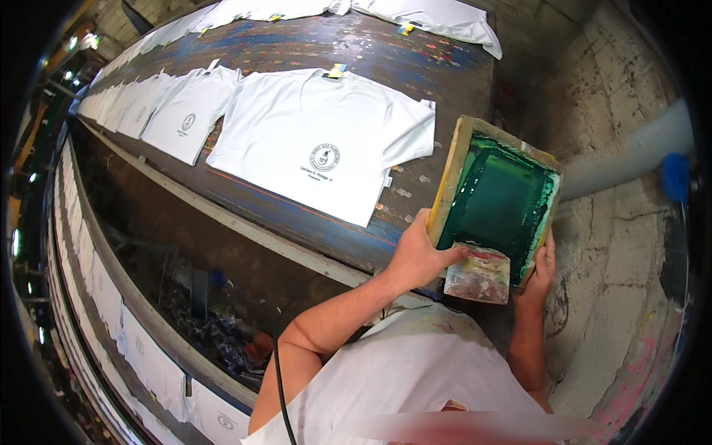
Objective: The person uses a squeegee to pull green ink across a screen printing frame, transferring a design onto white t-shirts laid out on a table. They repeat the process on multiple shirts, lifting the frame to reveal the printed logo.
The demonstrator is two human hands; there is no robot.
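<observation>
Here, the left hand [417,258] and right hand [539,276] grip a green screen [497,196]; tilting could spill the squeegee [478,280] at six o'clock.

Green mesh [495,196], yellow-edged tan frame [451,174], white shirts [274,126] with black emblems [325,157]

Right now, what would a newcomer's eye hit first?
The green framed screen, held between the left hand and right hand, with a stained block at its near end. Then the white shirt with a dark round print, flat on the dark table left of the screen; more shirts recede beyond it toward the upper left.
</observation>
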